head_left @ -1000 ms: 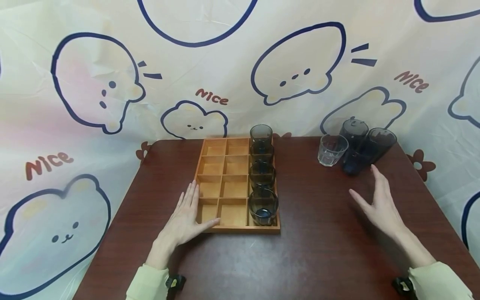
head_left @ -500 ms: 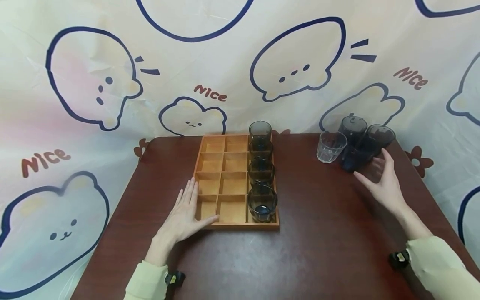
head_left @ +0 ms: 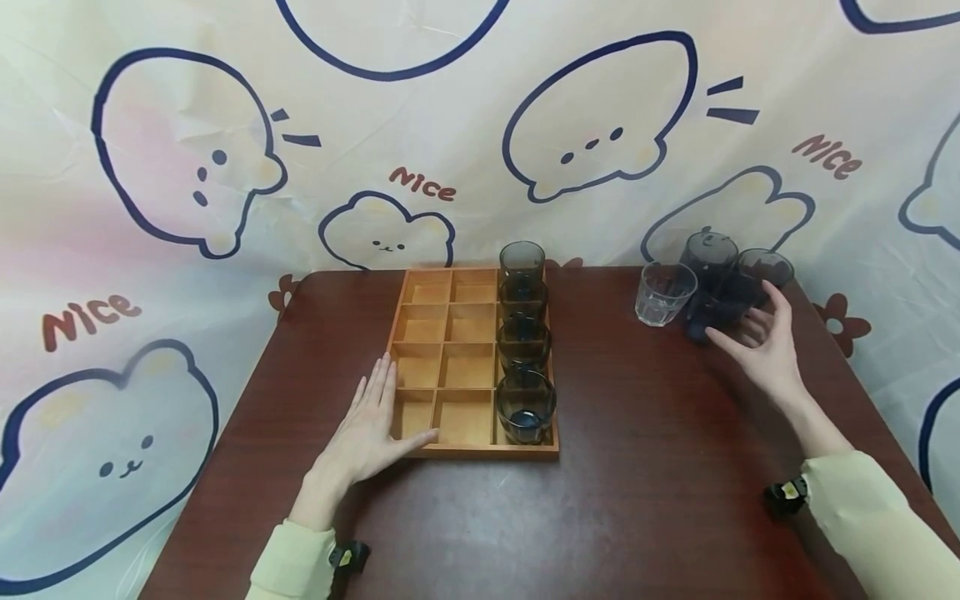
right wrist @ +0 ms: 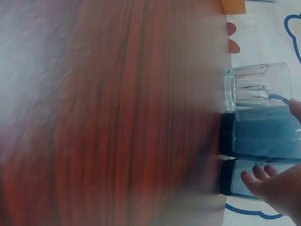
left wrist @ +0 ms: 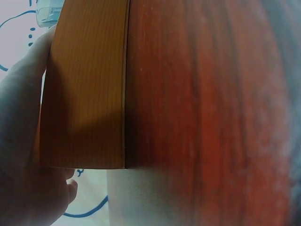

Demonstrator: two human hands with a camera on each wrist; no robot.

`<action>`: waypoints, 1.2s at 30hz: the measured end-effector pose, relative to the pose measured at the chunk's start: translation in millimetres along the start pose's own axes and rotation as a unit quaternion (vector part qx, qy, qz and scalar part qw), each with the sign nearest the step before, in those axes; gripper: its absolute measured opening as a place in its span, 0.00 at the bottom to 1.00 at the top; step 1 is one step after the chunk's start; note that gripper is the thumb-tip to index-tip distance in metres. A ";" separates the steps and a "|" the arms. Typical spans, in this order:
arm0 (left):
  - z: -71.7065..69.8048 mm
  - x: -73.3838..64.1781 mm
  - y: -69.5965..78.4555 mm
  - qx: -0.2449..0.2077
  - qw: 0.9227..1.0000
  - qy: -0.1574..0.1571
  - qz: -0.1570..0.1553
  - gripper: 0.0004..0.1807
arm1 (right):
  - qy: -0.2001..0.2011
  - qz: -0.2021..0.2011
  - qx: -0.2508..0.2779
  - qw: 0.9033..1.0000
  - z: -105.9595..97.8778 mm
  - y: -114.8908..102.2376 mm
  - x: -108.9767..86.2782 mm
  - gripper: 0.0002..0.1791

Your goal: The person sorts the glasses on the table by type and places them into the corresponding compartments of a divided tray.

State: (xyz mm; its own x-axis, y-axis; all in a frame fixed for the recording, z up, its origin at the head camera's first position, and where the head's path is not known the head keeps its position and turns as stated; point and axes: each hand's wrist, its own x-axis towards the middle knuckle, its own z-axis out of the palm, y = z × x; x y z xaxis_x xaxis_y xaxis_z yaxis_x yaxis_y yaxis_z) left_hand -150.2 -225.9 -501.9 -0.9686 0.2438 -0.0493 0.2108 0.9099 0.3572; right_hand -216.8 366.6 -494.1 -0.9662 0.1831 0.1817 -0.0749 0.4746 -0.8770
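Bracketing dark glass (right wrist: 263, 133), right fingers (right wrist: 258, 185) wide apart

One wooden tray (head_left: 480, 452) is divided into twelve compartments (head_left: 465, 418), three across by four deep. Four smoky glasses (head_left: 525, 408) stand in it, one to each compartment of a single column. Outside the tray are one clear faceted glass (head_left: 665, 296) and a cluster of dark blue tumblers (head_left: 722, 302); these overlap, and three can be made out. There is one left hand (head_left: 360, 442), one right hand (head_left: 761, 350), two pale sleeves (head_left: 292, 560), two black wrist devices (head_left: 349, 557) and one table (head_left: 622, 508). On the printed backdrop (head_left: 450, 125), the head view shows three "Nice" words (head_left: 422, 185), three brown flowers (head_left: 850, 337) and four clearly drawn bear faces (head_left: 592, 145).
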 end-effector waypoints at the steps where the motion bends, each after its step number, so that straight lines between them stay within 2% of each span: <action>1: 0.1 0.0 -0.1 -0.001 1.000 0.000 0.000 0.74 | 0.004 -0.004 0.004 1.000 1.7 0.2 1.4 0.59; 5: 0.0 0.2 -0.1 -0.002 1.000 -0.001 0.002 0.74 | 0.021 -0.009 0.009 1.000 7.5 -0.1 5.9 0.59; 11: -0.8 0.9 0.9 -0.002 1.000 -0.002 0.003 0.74 | 0.073 0.027 0.031 0.996 19.5 -1.7 7.5 0.57; 16: -0.3 0.7 0.7 0.000 1.000 -0.003 0.003 0.75 | 0.109 0.029 0.048 0.992 29.2 -3.4 6.3 0.57; 27: -0.4 -0.1 -0.1 -0.003 1.000 -0.002 0.001 0.75 | 0.094 0.052 0.077 0.991 39.0 -3.1 13.7 0.59; 36: -0.4 0.2 0.4 -0.005 1.000 -0.004 -0.002 0.75 | 0.124 0.054 0.024 0.990 39.7 -8.5 9.2 0.55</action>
State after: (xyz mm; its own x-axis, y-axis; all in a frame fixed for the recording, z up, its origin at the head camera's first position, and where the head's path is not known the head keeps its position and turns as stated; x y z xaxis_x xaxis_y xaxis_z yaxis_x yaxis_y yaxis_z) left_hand -150.4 -225.6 -501.4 -0.9684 0.2426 -0.0583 0.2053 0.9076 0.3663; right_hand -234.9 330.1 -502.6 -0.8789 0.4398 0.1850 0.0076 0.4007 -0.9162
